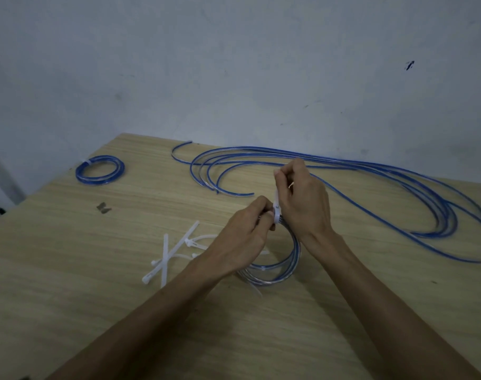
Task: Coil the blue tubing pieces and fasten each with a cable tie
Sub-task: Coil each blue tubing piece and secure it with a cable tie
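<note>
The left hand (242,237) grips the top of a blue tubing coil (277,270) standing on the counter (97,297). The right hand (302,198) pinches the white cable tie (276,207) wrapped around that coil. Spare ties (168,256) lie just left. Loose tubing (371,182) sprawls behind; a tied coil (99,170) sits far left.

Glossy translucent blue plastic tubing (343,171), matt white plastic cable ties (176,250), wood-grain table (97,270)
</note>
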A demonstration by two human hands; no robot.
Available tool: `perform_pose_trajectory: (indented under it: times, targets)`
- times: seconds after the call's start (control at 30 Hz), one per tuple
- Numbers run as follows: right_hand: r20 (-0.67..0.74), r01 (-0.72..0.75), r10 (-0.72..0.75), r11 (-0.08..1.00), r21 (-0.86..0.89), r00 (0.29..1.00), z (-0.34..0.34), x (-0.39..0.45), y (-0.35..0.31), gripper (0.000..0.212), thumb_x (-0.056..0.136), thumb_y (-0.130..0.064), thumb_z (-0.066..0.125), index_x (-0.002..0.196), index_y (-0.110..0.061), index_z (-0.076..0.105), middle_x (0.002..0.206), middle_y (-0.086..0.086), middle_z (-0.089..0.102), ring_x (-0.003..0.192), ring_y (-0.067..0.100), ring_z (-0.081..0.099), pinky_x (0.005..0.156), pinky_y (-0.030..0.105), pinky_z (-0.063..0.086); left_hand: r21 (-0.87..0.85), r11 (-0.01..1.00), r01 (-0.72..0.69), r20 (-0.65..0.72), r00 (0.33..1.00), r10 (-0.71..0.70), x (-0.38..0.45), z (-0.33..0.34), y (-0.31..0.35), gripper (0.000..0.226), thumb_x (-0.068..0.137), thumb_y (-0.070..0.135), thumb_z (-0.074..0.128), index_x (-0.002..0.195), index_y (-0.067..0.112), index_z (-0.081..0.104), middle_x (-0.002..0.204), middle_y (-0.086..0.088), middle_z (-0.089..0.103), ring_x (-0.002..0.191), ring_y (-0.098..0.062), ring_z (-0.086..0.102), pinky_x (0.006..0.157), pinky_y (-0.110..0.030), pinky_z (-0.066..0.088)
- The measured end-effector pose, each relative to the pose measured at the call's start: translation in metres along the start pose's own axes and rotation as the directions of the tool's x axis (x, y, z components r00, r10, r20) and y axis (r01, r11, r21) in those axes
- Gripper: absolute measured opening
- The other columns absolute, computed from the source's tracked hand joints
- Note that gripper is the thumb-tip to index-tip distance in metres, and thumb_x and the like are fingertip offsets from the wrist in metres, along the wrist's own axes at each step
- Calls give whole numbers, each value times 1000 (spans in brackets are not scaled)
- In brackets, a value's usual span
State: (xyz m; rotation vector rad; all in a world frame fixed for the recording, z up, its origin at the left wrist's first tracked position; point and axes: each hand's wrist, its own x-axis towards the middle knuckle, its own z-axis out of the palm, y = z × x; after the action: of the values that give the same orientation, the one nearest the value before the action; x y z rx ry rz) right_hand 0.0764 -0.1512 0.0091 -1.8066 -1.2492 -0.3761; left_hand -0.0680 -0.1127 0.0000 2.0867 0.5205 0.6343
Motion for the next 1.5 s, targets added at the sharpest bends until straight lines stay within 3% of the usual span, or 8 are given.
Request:
perform_pose_trajectory:
  times: [0.2,0.3,0.4,0.73,1.07,1.17,1.33,1.5]
  targets:
    - [119,-297,277,927,228,954,-3,8,3,16,103,-21,55,89,-15,55,79,-10,60,76,11,60,63,21,46,-44,999,-32,47,998,34,-3,3,2,23,108,23,37,91,15,52,66,27,55,55,-5,39,57,-22,33]
    - [124,-368,346,881,298,930,-4,10,9,18,103,-22,55,89,-10,58,79,-1,65,80,20,65,61,23,48,-127,992,17,86,996,-6,-1,7,0,27,108,28,36,91,18,53,78,13,60,56,-7,39,59,-27,35]
    - [142,-283,250,905,316,958,-5,7,4,18,103,-22,54,89,-12,55,70,0,65,67,16,64,60,28,48,-143,986,81,139,988,-61,2,7,-4,34,109,30,32,90,14,55,85,-2,61,52,-3,42,58,-23,35]
    - [74,-30,9,954,299,997,-15,7,-6,15,104,-22,55,91,-14,52,66,-5,65,58,9,60,54,29,47,-42,983,176,187,968,-165,10,-1,-8,47,110,32,28,85,13,63,66,3,55,48,-2,45,51,-18,38]
    - [220,-342,282,883,321,934,-9,10,10,18,104,-17,53,90,-5,55,66,1,64,56,4,60,60,36,53,156,979,-132,231,969,94,1,-2,-8,41,108,37,29,86,16,57,66,3,52,55,-11,44,56,-30,38]
    - [205,-310,251,885,348,946,-14,13,1,19,104,-20,53,89,-8,54,66,1,65,56,7,59,59,33,51,55,997,-51,241,970,36,3,-3,-7,44,109,34,31,83,11,58,65,5,50,56,-8,43,57,-26,37]
    - [135,-52,-1,919,391,991,-23,10,-20,16,104,-18,54,90,-12,51,67,3,65,56,8,58,56,23,45,-215,917,337,313,913,-262,11,-7,-4,47,107,44,35,79,13,56,59,2,44,47,-10,32,49,-26,27]
    - [142,-119,71,923,367,987,-18,13,-10,17,105,-19,53,90,-11,51,66,1,65,57,9,58,56,28,47,-144,963,230,304,936,-178,6,-4,1,45,109,37,32,77,13,54,57,6,44,45,-8,36,48,-23,30]
